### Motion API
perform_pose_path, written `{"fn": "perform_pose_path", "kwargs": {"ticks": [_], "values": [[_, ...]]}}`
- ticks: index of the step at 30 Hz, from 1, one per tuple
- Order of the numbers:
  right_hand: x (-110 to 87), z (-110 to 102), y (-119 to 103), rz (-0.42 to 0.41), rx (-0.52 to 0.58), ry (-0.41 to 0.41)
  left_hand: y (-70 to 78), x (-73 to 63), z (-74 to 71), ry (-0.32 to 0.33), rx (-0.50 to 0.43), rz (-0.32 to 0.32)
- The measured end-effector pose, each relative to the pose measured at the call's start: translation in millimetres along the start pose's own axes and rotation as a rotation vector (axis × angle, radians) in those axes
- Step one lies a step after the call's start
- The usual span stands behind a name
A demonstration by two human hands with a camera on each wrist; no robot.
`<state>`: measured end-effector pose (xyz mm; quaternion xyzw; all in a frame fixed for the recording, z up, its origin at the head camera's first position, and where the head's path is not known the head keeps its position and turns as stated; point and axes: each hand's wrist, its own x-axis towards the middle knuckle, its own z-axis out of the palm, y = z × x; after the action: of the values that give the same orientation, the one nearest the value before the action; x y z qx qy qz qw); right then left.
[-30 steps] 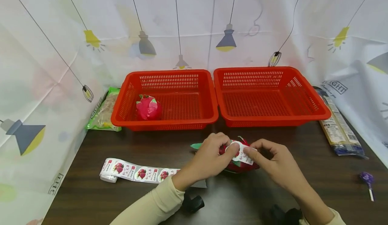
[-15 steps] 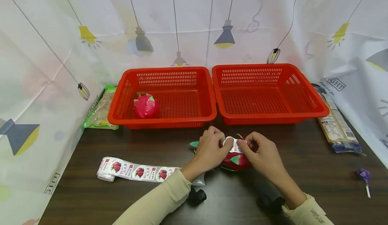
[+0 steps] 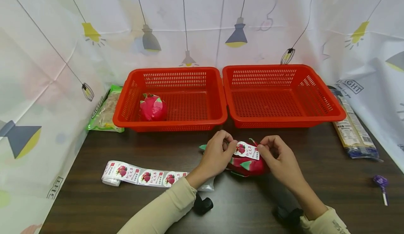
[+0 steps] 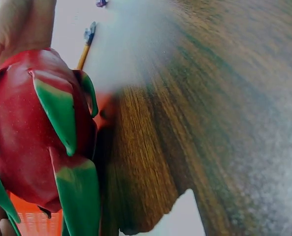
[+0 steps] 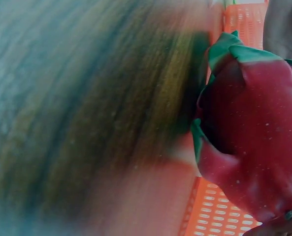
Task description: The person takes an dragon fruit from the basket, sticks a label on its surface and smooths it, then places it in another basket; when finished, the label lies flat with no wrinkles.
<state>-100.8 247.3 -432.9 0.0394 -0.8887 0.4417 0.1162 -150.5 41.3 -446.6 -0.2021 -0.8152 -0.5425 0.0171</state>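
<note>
Red and green-tipped, a dragon fruit [image 3: 252,168] is set on the dark counter [image 3: 142,150] right beneath the fingers of both hands. Across its upper side a white label [image 3: 247,150], printed with fruit and red characters, is spread between them: its left edge is pinched by the thumb and forefinger of the left hand [image 3: 218,155], its right end by those of the right hand [image 3: 281,160]. To the left of the left fingers, a strip of stickers [image 3: 151,177] is laid out, its far end rolled. Beyond the fingers, two red baskets are placed side by side; a second fruit [image 3: 153,108] is held in the left basket [image 3: 176,124], farther off than the left fingers, while the right basket [image 3: 287,121] is found beyond the right ones. Well to the right of the right fingers, a purple lollipop [image 3: 381,182] is seen.
</note>
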Motion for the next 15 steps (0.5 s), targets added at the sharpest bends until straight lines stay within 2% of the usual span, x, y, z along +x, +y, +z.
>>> {"fn": "perform_pose_path", "kwargs": {"ticks": [4,7,9,11,13,15], "values": [[-0.4,-2,2,-0.001,0.013,-0.001,-0.7,1.4,-0.1,0.005,-0.001,0.013],[-0.4,-3,3,0.0,0.013,-0.003,1.2,1.7,-0.2,0.018,0.062,0.065],[-0.4,-3,4,0.007,0.02,-0.005,3.5,0.2,0.3,0.003,0.188,0.138],[-0.3,-3,5,0.01,0.03,-0.006,7.2,-2.2,1.7,-0.051,0.362,0.227],[0.1,-2,6,0.013,0.042,-0.005,11.1,-4.9,4.4,-0.149,0.539,0.304],[0.5,-1,7,0.007,0.044,-0.009,13.8,-7.5,7.5,-0.261,0.678,0.343]]}}
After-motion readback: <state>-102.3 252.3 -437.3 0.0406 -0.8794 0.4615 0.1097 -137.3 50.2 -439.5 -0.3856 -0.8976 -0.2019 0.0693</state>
